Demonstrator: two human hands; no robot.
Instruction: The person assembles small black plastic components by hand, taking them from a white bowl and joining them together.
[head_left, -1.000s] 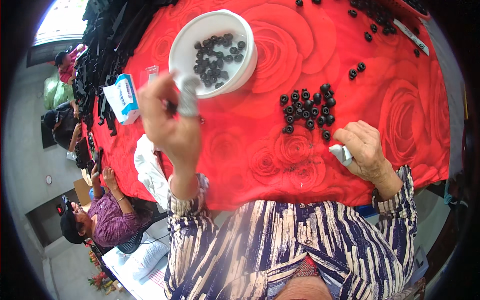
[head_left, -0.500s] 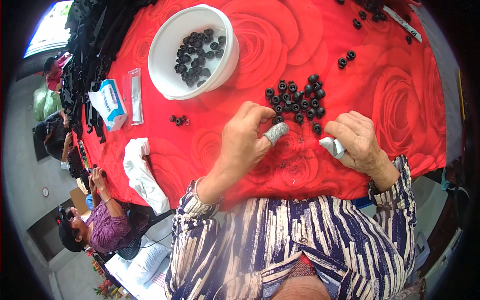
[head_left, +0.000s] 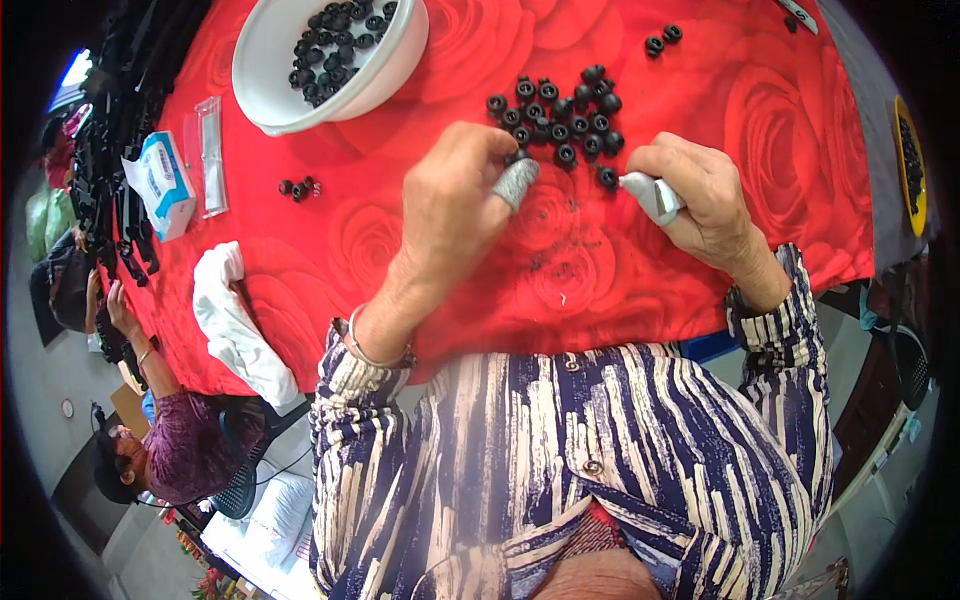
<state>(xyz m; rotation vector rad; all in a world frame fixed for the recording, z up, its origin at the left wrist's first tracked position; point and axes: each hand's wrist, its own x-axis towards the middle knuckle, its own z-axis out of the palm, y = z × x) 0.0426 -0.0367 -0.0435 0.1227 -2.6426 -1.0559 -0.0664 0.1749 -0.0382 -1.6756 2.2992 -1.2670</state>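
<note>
My left hand [head_left: 450, 195] is pinched around a small black round part [head_left: 517, 157] at the near left edge of a loose pile. A grey cover wraps its thumb. My right hand [head_left: 700, 195] is closed, with a white and grey wrapped piece [head_left: 655, 198] at its thumb and fingers; whether that is a thumb wrap or a tool I cannot tell. Its pale tip comes close beside a single black part [head_left: 607, 178] at the pile's near right. Several similar black parts with round openings make up the pile [head_left: 560, 130] between and beyond my hands.
A white bowl [head_left: 395, 75] of black parts stands far left on the red rose-patterned cloth [head_left: 380, 240]. A tissue pack [head_left: 165, 185], a clear case [head_left: 211, 160] and a white cloth [head_left: 235, 320] lie left. A co-worker [head_left: 195, 445] sits left; a yellow tray [head_left: 912, 165] is far right.
The whole view has shifted, so the table things sit higher and further left. My right hand has moved closer to the nearest single part. My left hand keeps its pinch by the pile.
</note>
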